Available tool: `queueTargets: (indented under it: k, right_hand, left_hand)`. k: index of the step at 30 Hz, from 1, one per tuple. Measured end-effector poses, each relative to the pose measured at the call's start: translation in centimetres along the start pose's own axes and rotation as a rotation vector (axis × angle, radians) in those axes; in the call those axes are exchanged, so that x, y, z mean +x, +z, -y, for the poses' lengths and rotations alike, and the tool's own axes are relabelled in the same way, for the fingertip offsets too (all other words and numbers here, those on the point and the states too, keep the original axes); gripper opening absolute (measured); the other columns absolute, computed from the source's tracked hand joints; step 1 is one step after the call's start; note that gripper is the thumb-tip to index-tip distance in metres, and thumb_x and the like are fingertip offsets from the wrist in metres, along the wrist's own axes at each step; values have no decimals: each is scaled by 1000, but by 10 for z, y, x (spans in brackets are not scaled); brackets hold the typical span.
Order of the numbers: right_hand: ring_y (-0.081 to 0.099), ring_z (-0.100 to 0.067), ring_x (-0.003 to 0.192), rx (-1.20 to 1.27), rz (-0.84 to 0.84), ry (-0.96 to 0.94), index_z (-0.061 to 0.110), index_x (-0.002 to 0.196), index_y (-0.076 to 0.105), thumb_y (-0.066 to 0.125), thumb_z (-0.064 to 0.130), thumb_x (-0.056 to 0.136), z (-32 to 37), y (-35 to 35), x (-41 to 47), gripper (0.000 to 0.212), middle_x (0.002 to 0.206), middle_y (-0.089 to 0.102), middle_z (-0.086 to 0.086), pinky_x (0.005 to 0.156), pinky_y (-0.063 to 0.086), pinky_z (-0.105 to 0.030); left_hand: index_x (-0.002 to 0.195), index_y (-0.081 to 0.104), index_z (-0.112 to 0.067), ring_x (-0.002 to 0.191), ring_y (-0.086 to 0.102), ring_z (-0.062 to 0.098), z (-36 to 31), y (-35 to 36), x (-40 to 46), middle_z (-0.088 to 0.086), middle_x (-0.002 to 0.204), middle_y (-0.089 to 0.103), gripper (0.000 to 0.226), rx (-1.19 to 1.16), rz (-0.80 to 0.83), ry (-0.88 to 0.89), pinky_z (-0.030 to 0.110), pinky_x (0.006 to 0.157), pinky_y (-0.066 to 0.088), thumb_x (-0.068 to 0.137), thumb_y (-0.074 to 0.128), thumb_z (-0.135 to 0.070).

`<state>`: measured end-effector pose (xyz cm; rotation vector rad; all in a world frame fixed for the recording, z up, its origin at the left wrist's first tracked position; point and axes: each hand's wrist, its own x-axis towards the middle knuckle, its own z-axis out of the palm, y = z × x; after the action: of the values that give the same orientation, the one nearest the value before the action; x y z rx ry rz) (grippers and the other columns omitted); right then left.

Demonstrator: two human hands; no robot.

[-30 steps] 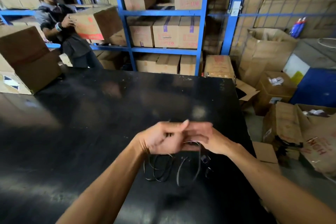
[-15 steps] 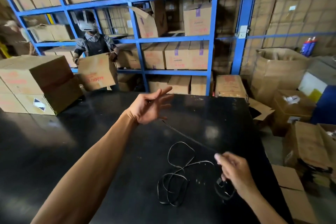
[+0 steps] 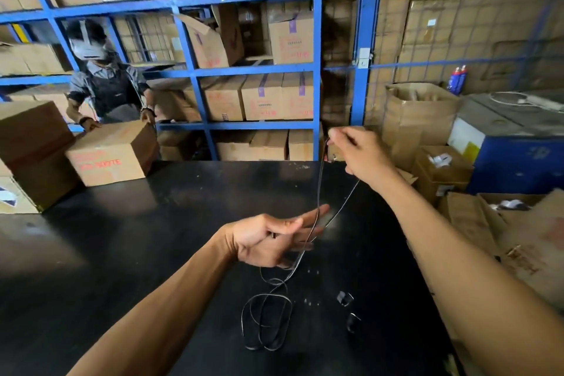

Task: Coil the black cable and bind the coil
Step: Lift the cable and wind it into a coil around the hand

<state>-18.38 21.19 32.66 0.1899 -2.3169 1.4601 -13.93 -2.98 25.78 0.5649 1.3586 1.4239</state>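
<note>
The right hand (image 3: pixel 363 156) is raised up and away from the body, its fingertips pinched narrow on the black cable (image 3: pixel 317 192). From that pinch two strands run down to the left hand (image 3: pixel 268 241), which sits lower and nearer, palm turned inward with fingers half spread. One strand crosses those fingers; whether the thumb actually clamps it is hard to tell, since the thin line blurs against the skin. Below the left hand the cable drops to the tabletop (image 3: pixel 152 223), where the rest lies in a few loose loops (image 3: pixel 267 323) just beneath and toward the body. Two small dark pieces (image 3: pixel 346 299), possibly the cable's ends or a tie, lie to the right of the loops, under the right forearm.

This looks like the start of coiling: a first length is being drawn out between the hands. The next move calls for bringing the right hand back to lay that length across the left palm as a loop.
</note>
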Motion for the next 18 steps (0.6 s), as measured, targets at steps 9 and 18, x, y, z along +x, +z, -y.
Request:
queueTargets:
  k: [9, 18]
  right_hand:
    - [54, -13, 60, 11, 285, 172, 40, 89, 72, 58, 56, 96, -58, 56, -61, 23, 74, 59, -4, 48, 44, -26]
    - [33, -21, 49, 202, 355, 196, 16, 71, 73, 68, 58, 88, -57, 46, -117, 46, 56, 40, -1, 41, 26, -27]
  left_hand:
    - [156, 20, -42, 152, 0, 44, -57, 0, -32, 13, 168, 4, 61, -299, 146, 628, 76, 109, -2, 101, 45, -36]
    - [151, 39, -46, 151, 6, 49, -44, -71, -51, 14, 165, 22, 56, -390, -509, 652, 78, 108, 8, 95, 44, -45]
